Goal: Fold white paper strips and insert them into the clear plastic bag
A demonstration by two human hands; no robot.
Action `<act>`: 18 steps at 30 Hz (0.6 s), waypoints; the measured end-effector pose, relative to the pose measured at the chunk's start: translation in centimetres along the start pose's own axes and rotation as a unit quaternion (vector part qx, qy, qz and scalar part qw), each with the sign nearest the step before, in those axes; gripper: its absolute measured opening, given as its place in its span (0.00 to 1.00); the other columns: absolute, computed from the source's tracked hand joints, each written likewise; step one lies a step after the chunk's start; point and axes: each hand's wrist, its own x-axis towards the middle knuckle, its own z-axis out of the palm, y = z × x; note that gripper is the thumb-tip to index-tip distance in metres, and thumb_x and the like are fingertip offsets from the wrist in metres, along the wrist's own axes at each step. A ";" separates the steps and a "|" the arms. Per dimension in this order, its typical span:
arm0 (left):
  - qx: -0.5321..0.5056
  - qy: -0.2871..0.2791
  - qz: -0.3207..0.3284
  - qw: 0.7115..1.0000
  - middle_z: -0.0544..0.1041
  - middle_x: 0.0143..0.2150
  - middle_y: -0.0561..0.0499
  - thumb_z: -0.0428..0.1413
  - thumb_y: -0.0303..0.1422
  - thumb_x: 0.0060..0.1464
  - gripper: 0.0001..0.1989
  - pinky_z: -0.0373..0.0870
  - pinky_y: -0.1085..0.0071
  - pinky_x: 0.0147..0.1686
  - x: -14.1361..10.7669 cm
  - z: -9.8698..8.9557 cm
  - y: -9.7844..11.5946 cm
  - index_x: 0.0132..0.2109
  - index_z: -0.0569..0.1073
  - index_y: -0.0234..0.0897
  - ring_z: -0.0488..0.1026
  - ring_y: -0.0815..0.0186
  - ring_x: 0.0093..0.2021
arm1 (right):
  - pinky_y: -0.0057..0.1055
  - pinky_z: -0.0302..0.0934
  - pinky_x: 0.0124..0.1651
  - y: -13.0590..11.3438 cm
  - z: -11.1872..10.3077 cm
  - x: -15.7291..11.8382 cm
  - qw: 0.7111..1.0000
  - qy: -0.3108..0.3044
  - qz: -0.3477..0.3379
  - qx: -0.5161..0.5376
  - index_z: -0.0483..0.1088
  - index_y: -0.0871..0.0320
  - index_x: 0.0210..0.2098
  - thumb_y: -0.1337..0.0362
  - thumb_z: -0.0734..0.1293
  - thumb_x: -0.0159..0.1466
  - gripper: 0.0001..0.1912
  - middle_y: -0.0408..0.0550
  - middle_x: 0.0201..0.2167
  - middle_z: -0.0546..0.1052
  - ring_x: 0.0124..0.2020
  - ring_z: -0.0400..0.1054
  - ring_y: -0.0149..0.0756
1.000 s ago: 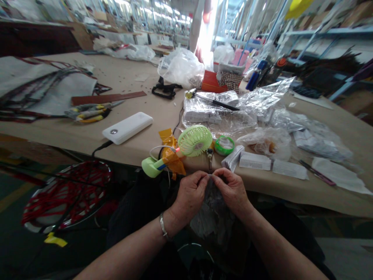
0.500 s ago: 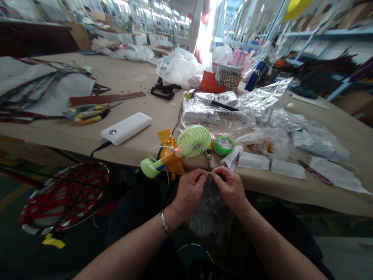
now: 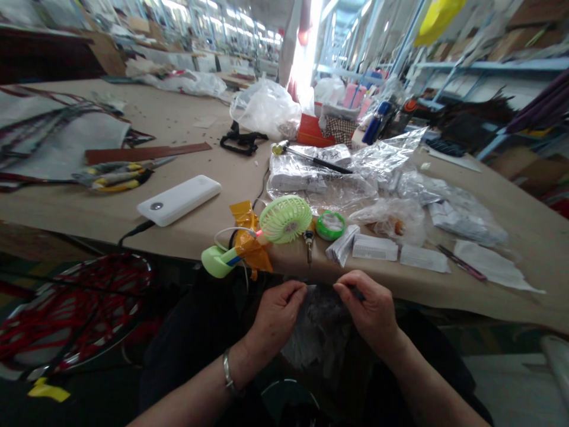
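Observation:
My left hand (image 3: 281,307) is over my lap, just off the table's front edge. Its thumb and forefinger pinch a small whitish scrap, too small to name, with a pale edge sticking out to the right. My right hand (image 3: 371,308) is a short way to the right, thumb and fingertip pressed together; I cannot make out what is between them. Beyond the hands, a metal-tipped tool (image 3: 309,249) points down at the table edge. Beside it are a green tub (image 3: 330,226) with white stuff inside and a folded stack of printed labels (image 3: 342,246).
A light-green fan (image 3: 287,219) is fixed at the edge with orange tape (image 3: 251,246). A white power bank (image 3: 180,200), pliers (image 3: 118,176), a hammer (image 3: 313,157) on plastic-wrapped bundles, and a label strip (image 3: 376,248) lie on the table. Crumpled plastic (image 3: 311,338) hangs below my hands.
My hands, which met at the fingertips below the metal-tipped tool, have drawn apart and come lower, toward me. The view has shifted slightly.

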 end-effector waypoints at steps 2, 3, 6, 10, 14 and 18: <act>0.001 -0.003 -0.009 1.000 0.79 0.38 0.49 0.54 0.33 0.50 0.10 0.66 0.70 0.43 0.2 0.2 -0.8 0.39 0.77 0.38 0.74 0.62 0.40 | 0.34 0.61 0.43 0.9 -0.7 0.5 0.992 0.041 -0.062 -0.100 0.70 0.56 0.36 0.65 0.63 0.61 0.05 0.48 0.34 0.73 0.38 0.66 0.38; 0.006 -0.002 -0.016 1.000 0.79 0.41 0.49 0.55 0.32 0.49 0.12 0.65 0.69 0.46 0.3 0.3 -1.1 0.41 0.77 0.38 0.73 0.61 0.43 | 0.37 0.60 0.47 1.4 -0.9 0.8 0.984 0.052 -0.079 -0.152 0.70 0.57 0.41 0.65 0.63 0.61 0.09 0.51 0.38 0.73 0.42 0.65 0.41; 0.036 -0.010 -0.038 0.999 0.79 0.40 0.48 0.55 0.32 0.48 0.11 0.65 0.67 0.47 0.3 0.5 -1.8 0.39 0.78 0.38 0.74 0.60 0.43 | 0.44 0.55 0.53 2.7 -0.6 1.2 0.957 0.039 -0.097 -0.272 0.67 0.60 0.49 0.65 0.64 0.60 0.17 0.54 0.47 0.72 0.51 0.60 0.48; 0.031 -0.035 -0.034 0.998 0.80 0.34 0.50 0.54 0.32 0.48 0.08 0.65 0.69 0.41 -0.2 1.0 -2.3 0.33 0.78 0.39 0.74 0.61 0.37 | 0.42 0.54 0.52 3.5 -0.2 0.9 0.946 0.046 -0.119 -0.298 0.70 0.59 0.45 0.67 0.63 0.62 0.12 0.50 0.44 0.75 0.50 0.62 0.45; -0.006 -0.062 -0.046 0.997 0.77 0.29 0.50 0.53 0.30 0.48 0.07 0.64 0.72 0.35 -0.2 2.0 -1.6 0.30 0.77 0.36 0.72 0.64 0.33 | 0.39 0.56 0.50 3.8 -0.7 0.6 0.955 0.082 -0.144 -0.245 0.73 0.56 0.39 0.68 0.63 0.62 0.08 0.47 0.39 0.77 0.46 0.65 0.40; -0.186 -0.125 -0.150 0.963 0.75 0.27 0.49 0.54 0.33 0.49 0.08 0.65 0.72 0.30 -0.1 3.7 0.7 0.31 0.75 0.33 0.70 0.66 0.29 | 0.40 0.58 0.48 3.2 -1.5 -0.2 0.963 0.092 -0.172 -0.186 0.73 0.55 0.38 0.70 0.64 0.61 0.08 0.46 0.36 0.77 0.44 0.66 0.39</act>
